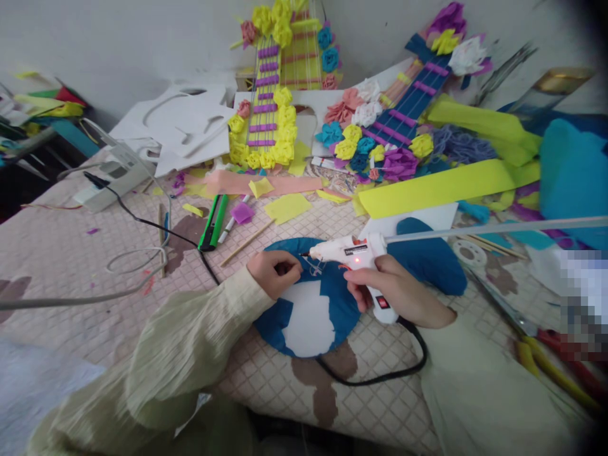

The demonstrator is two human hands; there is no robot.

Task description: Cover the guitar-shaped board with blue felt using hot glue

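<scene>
A white glue gun (354, 252) with a small red light is gripped in my right hand (396, 288), its nozzle pointing left and a long glue stick coming out of its back. My left hand (274, 272) is curled close to the nozzle tip, over the left part of a blue rounded piece (344, 326) with a bare white middle (310, 320). Whatever its fingers pinch is too small to make out. Behind the gun, at the right, lies another blue curved piece (430, 256).
Behind are a yellow flowered paper instrument (263, 104) and a blue one (408, 107). A green cutter (213, 223) and a wooden stick (247, 242) lie left of centre. Scissors (522, 323) rest at the right. The gun's black cable (375, 382) loops near the front.
</scene>
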